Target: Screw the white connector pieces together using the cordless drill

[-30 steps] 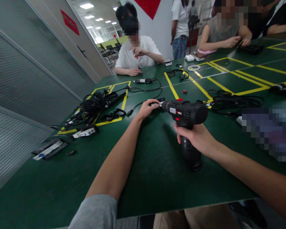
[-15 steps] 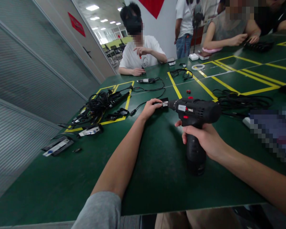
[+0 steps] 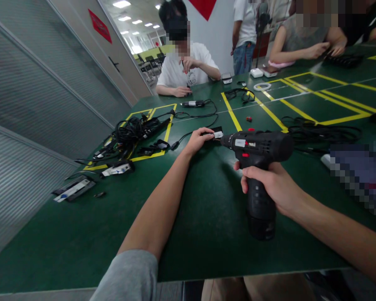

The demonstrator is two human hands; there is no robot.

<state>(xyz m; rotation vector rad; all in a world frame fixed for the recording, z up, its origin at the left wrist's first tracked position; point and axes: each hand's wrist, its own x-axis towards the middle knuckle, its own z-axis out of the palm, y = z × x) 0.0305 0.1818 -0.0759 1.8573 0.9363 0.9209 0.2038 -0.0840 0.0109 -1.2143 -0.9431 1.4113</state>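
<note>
My right hand (image 3: 274, 182) is wrapped round the grip of a black cordless drill (image 3: 263, 146) with red buttons, its chuck pointing left. The bit reaches a small black part with a white label (image 3: 218, 135); whether it touches is too small to tell. My left hand (image 3: 200, 140) is closed on the left side of that part, holding it against the green table (image 3: 207, 234). A thin black cable (image 3: 184, 136) with a plug lies just left of my left hand.
To the left lie a heap of black cables (image 3: 133, 131) and two black-and-white parts (image 3: 73, 189). A pen-shaped black tool (image 3: 192, 103) is beyond my left hand. More cables (image 3: 319, 131) lie right of the drill. Co-workers sit across the table.
The back of the drill has dropped slightly and shifted a little right, its chuck staying by the black part. My left hand has stayed on the part. The co-worker opposite has moved a raised hand.
</note>
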